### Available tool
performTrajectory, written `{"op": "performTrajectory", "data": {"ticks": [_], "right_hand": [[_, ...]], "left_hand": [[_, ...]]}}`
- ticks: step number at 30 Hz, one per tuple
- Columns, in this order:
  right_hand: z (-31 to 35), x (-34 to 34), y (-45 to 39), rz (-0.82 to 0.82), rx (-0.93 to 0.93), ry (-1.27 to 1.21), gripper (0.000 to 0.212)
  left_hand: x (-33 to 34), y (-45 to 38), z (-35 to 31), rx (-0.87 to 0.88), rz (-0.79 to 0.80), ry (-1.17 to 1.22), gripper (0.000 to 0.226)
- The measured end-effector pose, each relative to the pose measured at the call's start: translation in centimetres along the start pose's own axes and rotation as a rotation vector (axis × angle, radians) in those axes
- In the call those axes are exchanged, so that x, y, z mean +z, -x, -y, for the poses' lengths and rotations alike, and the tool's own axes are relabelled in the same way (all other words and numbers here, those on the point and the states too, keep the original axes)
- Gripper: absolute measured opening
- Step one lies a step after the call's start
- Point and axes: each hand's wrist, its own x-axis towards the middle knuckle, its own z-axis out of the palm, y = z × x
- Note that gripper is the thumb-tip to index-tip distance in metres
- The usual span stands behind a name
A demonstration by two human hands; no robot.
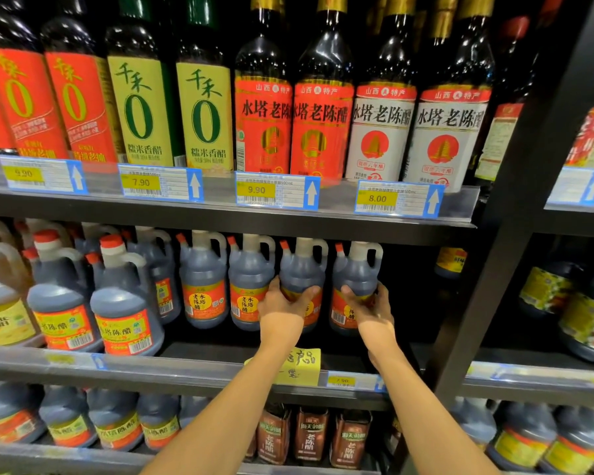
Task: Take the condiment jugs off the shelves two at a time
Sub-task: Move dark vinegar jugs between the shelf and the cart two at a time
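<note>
Black metal shelving unit: tall dark glass vinegar bottles at 12 o'clock, row of dark plastic handled jugs with red caps on middle shelf. Left hand wraps third dark jug, fingers curled round its body. Right hand clamps fourth dark jug at 3 o'clock of it. Yellow handwritten paper note at 6 o'clock.

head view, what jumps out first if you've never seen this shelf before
Two bare arms reach up from the bottom to the middle shelf, where the left hand and right hand each grip a dark jug: the left jug and right jug at the right end of a row. Above, tall bottles with red, green and white labels stand over blue price tags. A yellow note hangs between the arms.
</note>
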Motion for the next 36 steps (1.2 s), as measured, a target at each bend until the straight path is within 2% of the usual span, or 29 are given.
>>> {"op": "performTrajectory", "data": {"ticks": [20,27,36], "right_hand": [[-0.8,0.5,-0.5,-0.039,-0.019,0.026,0.067],[-0.9,1.0,-0.4,-0.083,-0.026,0.049,0.071],[-0.8,0.7,-0.5,-0.060,-0.034,0.068,0.071]], "left_hand": [[-0.2,-0.3,0.3,0.030,0.012,-0.013,0.063],[-0.3,-0.3,0.1,0.010,0.016,-0.025,0.062],[0.1,-0.4,0.3,-0.070,0.022,-0.028,0.060]]}}
